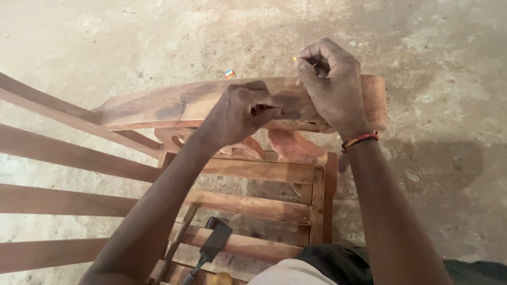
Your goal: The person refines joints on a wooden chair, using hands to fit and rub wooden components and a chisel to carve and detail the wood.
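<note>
A rough, stained grey concrete floor (pixel 132 42) fills the view, mottled with pale patches and dust. On it stands a reddish-brown wooden furniture frame (pixel 264 206) made of flat slats, with more long slats (pixel 58 153) running off the left edge. Across the top of the frame lies a curved reddish-brown wooden armrest piece (pixel 174 108), its broad face turned upward and showing a darker grain patch near the middle; carved, scrolled wood (pixel 288 145) sits just beneath it.

The left hand (pixel 240 113) is curled nearly closed, fingertips bunched against the front edge of the curved armrest piece, pinching at something small that cannot be made out. The right hand (pixel 330 84) rests over the right part of the same piece, fingers bent in a tight clench around a thin small object whose yellowish tip (pixel 295 58) just shows beside the knuckles; what that object is cannot be told. A red and orange beaded band (pixel 360 140) circles the right wrist.

On the lower slats lies a flat-bladed dark metal chisel (pixel 214 245), with a thin wooden stick (pixel 177 243) slanting just beside it. A tiny multicoloured object (pixel 229 74) lies on the floor just beyond the armrest piece, too small to identify.

The right hand covers the spot where it meets the wood, and both forearms hide parts of the frame. The chisel's handle and a rounded yellowish shape at the bottom edge are cut off, as is dark and pale clothing (pixel 317 266) at the bottom.
</note>
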